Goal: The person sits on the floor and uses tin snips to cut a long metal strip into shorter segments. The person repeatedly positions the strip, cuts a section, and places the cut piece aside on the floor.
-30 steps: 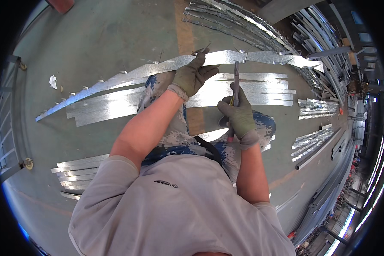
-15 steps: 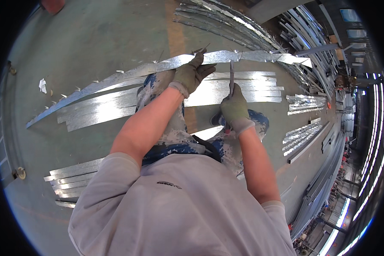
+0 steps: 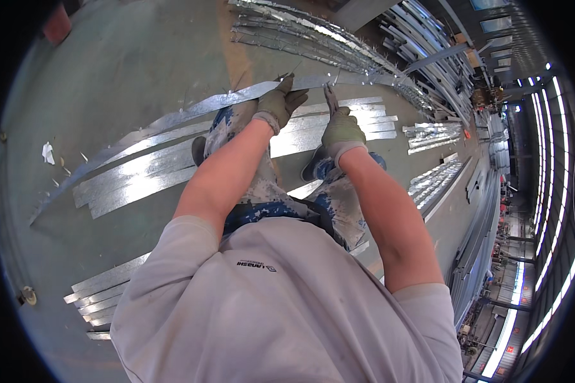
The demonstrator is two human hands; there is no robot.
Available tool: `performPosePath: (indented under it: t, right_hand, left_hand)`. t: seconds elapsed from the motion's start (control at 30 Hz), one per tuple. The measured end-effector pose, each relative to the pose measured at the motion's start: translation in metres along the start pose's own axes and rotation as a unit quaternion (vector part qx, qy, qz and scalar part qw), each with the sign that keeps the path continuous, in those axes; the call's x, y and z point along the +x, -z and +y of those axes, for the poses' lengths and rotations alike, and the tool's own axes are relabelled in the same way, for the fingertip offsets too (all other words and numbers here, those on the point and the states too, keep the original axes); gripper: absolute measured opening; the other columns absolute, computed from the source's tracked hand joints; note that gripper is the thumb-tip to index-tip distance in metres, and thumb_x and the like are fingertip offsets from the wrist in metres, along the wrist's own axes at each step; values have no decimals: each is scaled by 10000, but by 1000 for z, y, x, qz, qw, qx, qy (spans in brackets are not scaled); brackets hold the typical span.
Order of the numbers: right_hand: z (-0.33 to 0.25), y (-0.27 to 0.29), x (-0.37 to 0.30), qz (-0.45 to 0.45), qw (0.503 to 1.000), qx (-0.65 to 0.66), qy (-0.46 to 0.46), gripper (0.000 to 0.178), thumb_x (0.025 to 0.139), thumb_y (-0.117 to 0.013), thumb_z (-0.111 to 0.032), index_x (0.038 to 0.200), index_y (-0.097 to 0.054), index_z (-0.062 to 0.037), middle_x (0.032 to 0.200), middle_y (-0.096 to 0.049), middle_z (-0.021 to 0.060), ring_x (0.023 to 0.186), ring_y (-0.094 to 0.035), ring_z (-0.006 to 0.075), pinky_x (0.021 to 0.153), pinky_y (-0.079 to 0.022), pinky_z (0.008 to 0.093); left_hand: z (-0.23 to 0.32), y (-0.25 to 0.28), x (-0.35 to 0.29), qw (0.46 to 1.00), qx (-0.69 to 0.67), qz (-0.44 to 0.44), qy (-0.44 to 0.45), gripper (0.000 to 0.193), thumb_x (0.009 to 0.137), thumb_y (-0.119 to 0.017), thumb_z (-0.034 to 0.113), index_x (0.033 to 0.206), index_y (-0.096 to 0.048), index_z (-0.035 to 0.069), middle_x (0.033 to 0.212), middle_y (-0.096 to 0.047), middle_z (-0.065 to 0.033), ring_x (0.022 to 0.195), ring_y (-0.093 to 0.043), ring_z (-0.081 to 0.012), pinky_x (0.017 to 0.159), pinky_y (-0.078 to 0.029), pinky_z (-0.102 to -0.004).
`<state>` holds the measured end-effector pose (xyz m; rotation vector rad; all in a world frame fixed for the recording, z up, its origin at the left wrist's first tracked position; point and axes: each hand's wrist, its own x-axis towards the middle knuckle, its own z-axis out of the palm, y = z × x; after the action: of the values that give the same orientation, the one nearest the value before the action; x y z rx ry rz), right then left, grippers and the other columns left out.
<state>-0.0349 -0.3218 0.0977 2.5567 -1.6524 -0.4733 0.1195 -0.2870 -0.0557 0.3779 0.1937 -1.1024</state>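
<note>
A long, thin galvanized metal strip (image 3: 230,99) with small pointed tabs runs across in front of me, its left end slanting down toward the floor. My left hand (image 3: 276,107), in a grey-green glove, is closed on this strip near its middle; part of the grip is hidden behind the fingers. In my gloved right hand (image 3: 344,131) is a narrow dark metal hand tool (image 3: 329,99), its exact kind unclear. The tool points away from me, its tip at the strip's near edge; whether they touch I cannot tell.
Flat metal strips (image 3: 134,177) lie on the floor under and beside my legs. More strips (image 3: 105,300) are at lower left. Bundles of tabbed strips (image 3: 287,32) lie ahead, with smaller bundles (image 3: 431,136) to the right. Long metal profiles (image 3: 415,48) are piled at far right.
My right hand has moved forward, bringing the tool's tip closer to the strip. The left hand keeps its hold. The whole view has shifted and turned slightly.
</note>
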Motion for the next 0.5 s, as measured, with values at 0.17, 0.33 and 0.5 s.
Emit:
performPosePath:
  t: [0.17, 0.33, 0.5]
  right_hand:
    - [5, 16, -17, 11, 999, -2, 30, 698, 1047, -686, -153, 1665, -400, -1, 1481, -665, 295, 1329, -733, 460, 1091, -613, 533]
    - [13, 12, -13, 65, 996, 1, 61, 833, 1030, -692, -157, 1765, -317, -39, 1459, -666, 285, 1290, -736, 441, 1061, -619, 522]
    - [27, -7, -1, 83, 993, 13, 78, 813, 1010, -717, -162, 1735, -368, -53, 1427, -671, 279, 1264, -734, 445, 1025, -624, 525]
  left_hand:
    - [16, -1, -13, 999, -31, -23, 9, 287, 1149, -724, 251, 1393, -741, 102, 1315, -793, -161, 1178, -815, -365, 1016, -709, -509]
    - [27, 0, -25, 999, -25, -19, -38, 335, 1150, -694, 291, 1447, -699, 137, 1291, -775, -157, 1121, -820, -366, 975, -702, -533]
    - [28, -2, -32, 999, -28, -19, -32, 330, 1140, -702, 315, 1400, -726, 112, 1283, -797, -171, 1159, -809, -362, 1030, -681, -549]
